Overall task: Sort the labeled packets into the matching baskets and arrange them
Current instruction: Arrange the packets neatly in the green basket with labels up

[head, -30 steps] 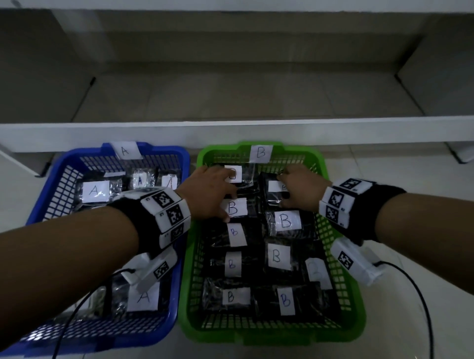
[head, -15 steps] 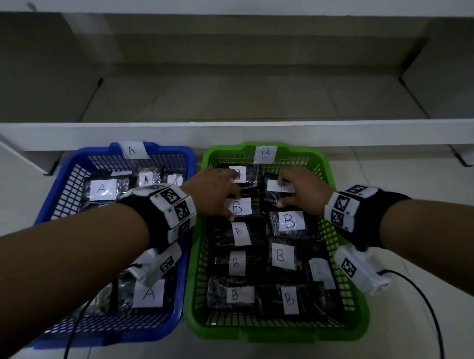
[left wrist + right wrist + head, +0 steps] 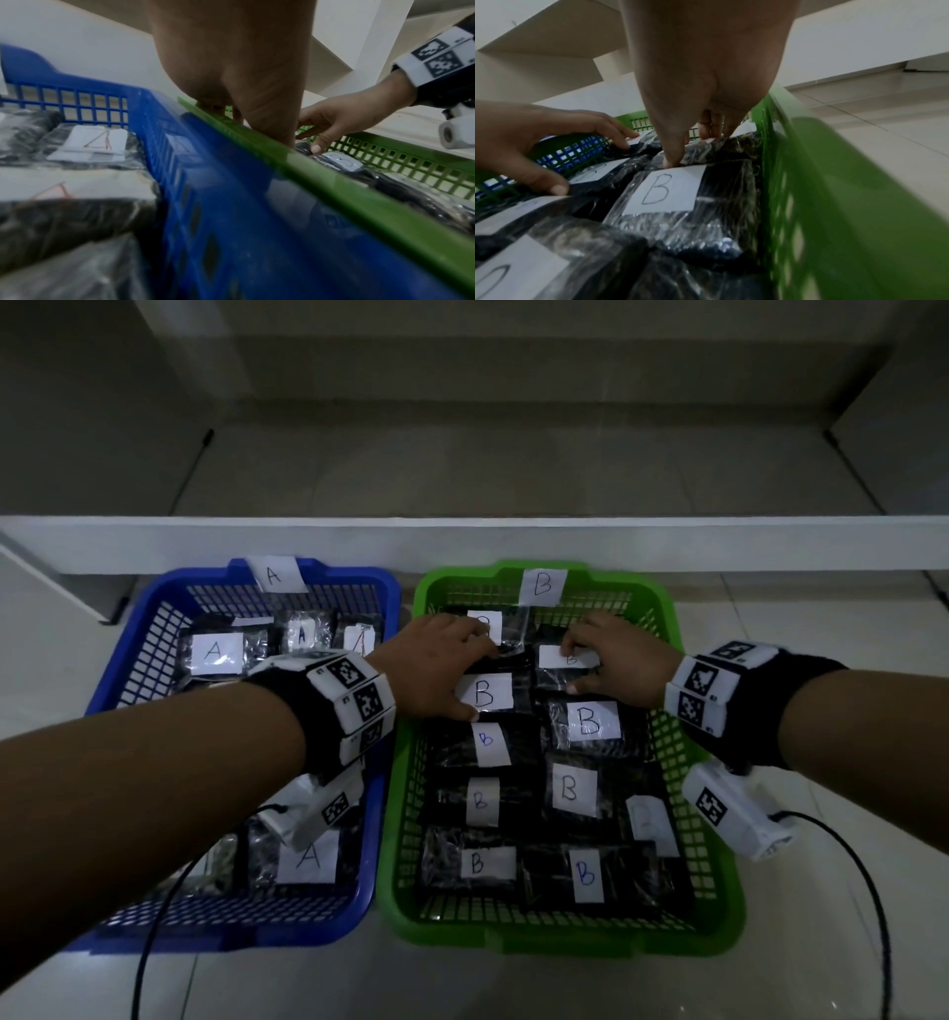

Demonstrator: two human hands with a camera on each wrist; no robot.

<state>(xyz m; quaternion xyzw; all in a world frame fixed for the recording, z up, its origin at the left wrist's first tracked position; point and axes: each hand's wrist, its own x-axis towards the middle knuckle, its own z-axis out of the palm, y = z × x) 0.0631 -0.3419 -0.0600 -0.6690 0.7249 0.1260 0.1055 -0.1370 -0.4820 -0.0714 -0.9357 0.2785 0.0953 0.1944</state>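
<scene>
A green basket [image 3: 683,711] tagged B holds several black packets with white B labels. A blue basket [image 3: 154,629] tagged A, to its left, holds packets labelled A [image 3: 215,652]. My left hand [image 3: 470,670] lies over the far-left B packets [image 3: 485,693], fingers fairly straight on the farthest one and thumb by the second label. My right hand [image 3: 572,667] grips the far-right B packet [image 3: 557,657], with its fingers curled at the far edge and its thumb [image 3: 670,162] at the near edge. The left hand [image 3: 590,158] touches the neighbouring packets.
A white ledge [image 3: 462,541] runs just behind both baskets, with a recessed shelf above it. The baskets stand side by side on a pale tiled floor [image 3: 821,660]. Black cables [image 3: 873,891] trail from the wrist cameras across the floor and the blue basket.
Both hands stay on the far row of B packets. The right hand has drawn slightly to the right, and more of the far-right packet's label shows.
</scene>
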